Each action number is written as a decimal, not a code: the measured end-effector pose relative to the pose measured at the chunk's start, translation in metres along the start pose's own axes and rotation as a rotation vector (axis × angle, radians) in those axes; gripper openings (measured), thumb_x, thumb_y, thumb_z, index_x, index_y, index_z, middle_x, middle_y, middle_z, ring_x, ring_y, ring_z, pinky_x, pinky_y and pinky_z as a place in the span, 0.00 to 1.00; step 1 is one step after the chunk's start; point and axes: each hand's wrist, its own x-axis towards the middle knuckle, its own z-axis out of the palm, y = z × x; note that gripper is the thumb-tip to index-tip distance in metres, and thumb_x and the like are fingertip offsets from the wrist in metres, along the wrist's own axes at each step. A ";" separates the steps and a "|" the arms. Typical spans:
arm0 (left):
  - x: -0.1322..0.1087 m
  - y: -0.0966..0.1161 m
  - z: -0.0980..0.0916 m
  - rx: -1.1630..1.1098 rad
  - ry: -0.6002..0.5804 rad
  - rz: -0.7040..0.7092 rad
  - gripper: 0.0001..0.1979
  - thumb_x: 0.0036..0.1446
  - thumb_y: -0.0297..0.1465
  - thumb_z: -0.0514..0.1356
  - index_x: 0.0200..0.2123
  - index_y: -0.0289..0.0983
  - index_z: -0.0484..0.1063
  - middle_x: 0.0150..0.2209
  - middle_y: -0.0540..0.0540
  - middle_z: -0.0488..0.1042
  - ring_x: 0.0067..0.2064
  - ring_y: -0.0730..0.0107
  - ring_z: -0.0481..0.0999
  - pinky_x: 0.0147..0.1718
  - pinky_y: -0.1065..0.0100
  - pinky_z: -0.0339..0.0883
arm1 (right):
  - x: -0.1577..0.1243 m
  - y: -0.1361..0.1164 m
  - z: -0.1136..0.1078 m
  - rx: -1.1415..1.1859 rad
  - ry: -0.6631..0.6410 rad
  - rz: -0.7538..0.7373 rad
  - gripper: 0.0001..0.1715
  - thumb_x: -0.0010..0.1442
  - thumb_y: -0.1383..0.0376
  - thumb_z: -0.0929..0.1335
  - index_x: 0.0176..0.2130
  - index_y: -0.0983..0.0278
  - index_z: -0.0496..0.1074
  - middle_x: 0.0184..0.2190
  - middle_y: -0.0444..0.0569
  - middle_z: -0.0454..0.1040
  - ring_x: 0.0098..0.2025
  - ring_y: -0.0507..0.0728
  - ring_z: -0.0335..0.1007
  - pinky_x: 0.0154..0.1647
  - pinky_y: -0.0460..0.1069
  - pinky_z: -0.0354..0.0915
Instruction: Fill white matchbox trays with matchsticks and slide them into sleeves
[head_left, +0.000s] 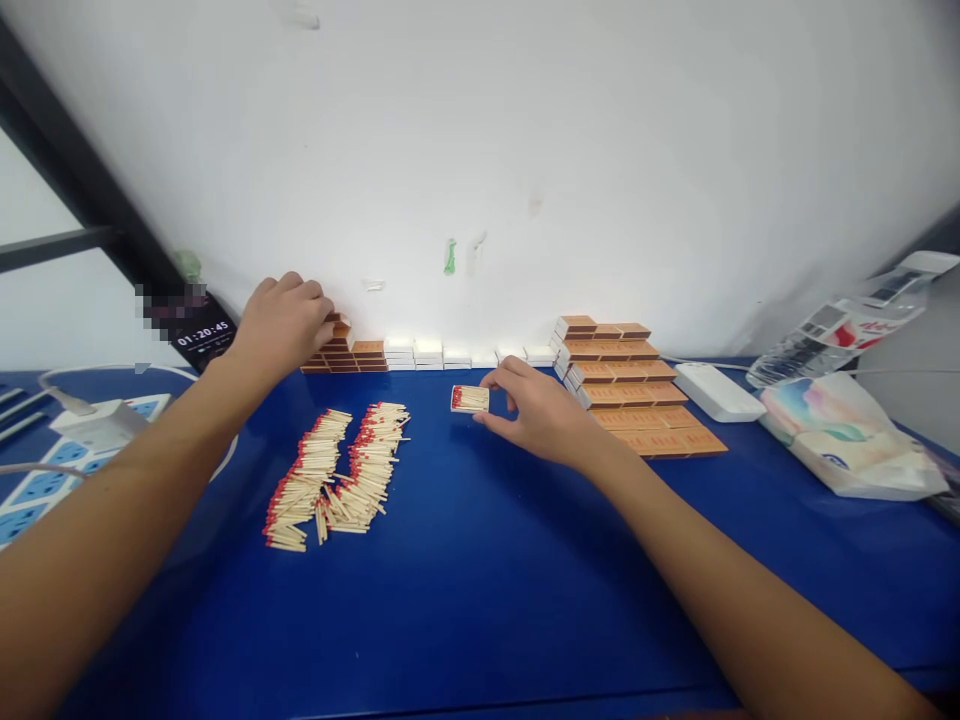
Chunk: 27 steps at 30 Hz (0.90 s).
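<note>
Nearest to me, two bare forearms reach out over a blue table. Just beyond the left forearm lies a heap of loose matches, red heads and pale sticks, in two rough rows. Further in, near the middle, the right hand rests on the tabletop with its thumb and forefinger pinching the right end of a small tray of matches, which lies flat on the table. Beyond that, the left hand is at the back, its fingers bent down over the top of a low stack of orange sleeves; whether they grip one I cannot tell. A row of white trays runs from that stack along the foot of the wall. To the right stands a bigger stepped pile of orange boxes, with a white block just beside it and a plastic bag past that. A power strip sits at the far left edge.
</note>
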 end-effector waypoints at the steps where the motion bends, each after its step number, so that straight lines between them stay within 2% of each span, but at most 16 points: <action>1: -0.003 0.005 -0.004 -0.015 0.028 -0.009 0.21 0.74 0.39 0.50 0.40 0.35 0.79 0.43 0.39 0.78 0.50 0.54 0.71 0.45 0.57 0.61 | 0.000 0.002 -0.001 -0.002 0.010 -0.004 0.12 0.67 0.59 0.72 0.48 0.61 0.72 0.47 0.52 0.73 0.37 0.57 0.71 0.38 0.53 0.64; 3: -0.012 0.025 -0.015 -0.053 0.057 0.011 0.17 0.72 0.39 0.53 0.41 0.37 0.79 0.44 0.38 0.79 0.50 0.52 0.72 0.46 0.56 0.62 | 0.001 0.007 -0.005 -0.012 0.042 -0.008 0.13 0.66 0.58 0.72 0.47 0.61 0.72 0.46 0.52 0.74 0.37 0.57 0.71 0.38 0.53 0.64; 5: -0.028 0.058 -0.029 -0.137 0.072 0.081 0.15 0.71 0.37 0.55 0.41 0.37 0.79 0.42 0.39 0.80 0.48 0.52 0.74 0.47 0.54 0.63 | 0.001 0.014 -0.012 -0.028 0.082 -0.002 0.14 0.66 0.57 0.72 0.47 0.62 0.73 0.45 0.53 0.74 0.37 0.58 0.71 0.38 0.53 0.64; 7: -0.047 0.096 -0.040 -0.283 0.062 0.271 0.12 0.70 0.34 0.56 0.42 0.38 0.80 0.42 0.41 0.81 0.48 0.52 0.75 0.52 0.50 0.64 | 0.002 0.023 -0.018 -0.042 0.108 0.006 0.15 0.65 0.56 0.73 0.47 0.63 0.74 0.44 0.53 0.75 0.37 0.58 0.71 0.39 0.53 0.64; 8: -0.057 0.113 -0.043 -0.343 0.046 0.351 0.11 0.69 0.33 0.57 0.43 0.37 0.80 0.42 0.41 0.82 0.50 0.51 0.76 0.55 0.49 0.64 | 0.002 0.027 -0.021 -0.044 0.111 0.009 0.16 0.64 0.55 0.74 0.46 0.63 0.74 0.43 0.53 0.75 0.37 0.59 0.71 0.39 0.53 0.64; 10: -0.072 0.141 -0.045 -0.438 0.024 0.412 0.08 0.67 0.29 0.58 0.40 0.37 0.78 0.39 0.42 0.81 0.48 0.54 0.77 0.58 0.50 0.63 | 0.001 0.036 -0.025 -0.045 0.104 0.022 0.17 0.63 0.54 0.74 0.45 0.63 0.74 0.41 0.52 0.76 0.37 0.59 0.71 0.38 0.53 0.64; 12: -0.081 0.154 -0.042 -0.579 -0.038 0.460 0.04 0.65 0.31 0.62 0.40 0.38 0.77 0.41 0.43 0.81 0.48 0.56 0.77 0.59 0.51 0.64 | 0.001 0.041 -0.028 -0.047 0.087 0.052 0.18 0.63 0.53 0.74 0.44 0.63 0.74 0.38 0.51 0.76 0.36 0.59 0.71 0.37 0.53 0.63; 15: -0.086 0.152 -0.033 -0.710 -0.131 0.387 0.14 0.64 0.41 0.66 0.47 0.38 0.76 0.46 0.43 0.81 0.51 0.54 0.77 0.57 0.52 0.66 | 0.000 0.041 -0.028 -0.066 0.047 0.079 0.18 0.62 0.52 0.74 0.43 0.62 0.74 0.37 0.51 0.76 0.36 0.59 0.70 0.36 0.53 0.62; 18: -0.087 0.141 -0.027 -0.680 -0.141 0.310 0.25 0.62 0.47 0.67 0.54 0.37 0.76 0.51 0.40 0.80 0.56 0.48 0.75 0.57 0.48 0.65 | -0.001 0.036 -0.027 -0.055 -0.016 0.079 0.16 0.62 0.53 0.74 0.42 0.62 0.74 0.37 0.51 0.76 0.36 0.59 0.70 0.36 0.53 0.63; 23: -0.088 0.130 -0.026 -0.658 -0.137 0.299 0.14 0.62 0.43 0.66 0.40 0.39 0.80 0.45 0.43 0.81 0.51 0.53 0.75 0.51 0.52 0.66 | -0.001 0.023 -0.023 0.031 -0.080 0.099 0.18 0.60 0.52 0.75 0.41 0.61 0.75 0.34 0.49 0.76 0.35 0.59 0.71 0.35 0.52 0.63; 27: -0.083 0.120 -0.025 -0.651 -0.099 0.175 0.17 0.63 0.46 0.67 0.43 0.37 0.82 0.37 0.44 0.81 0.44 0.56 0.75 0.45 0.55 0.67 | -0.001 0.011 -0.017 0.085 -0.073 0.097 0.18 0.60 0.50 0.76 0.40 0.60 0.75 0.33 0.47 0.75 0.34 0.57 0.70 0.34 0.52 0.62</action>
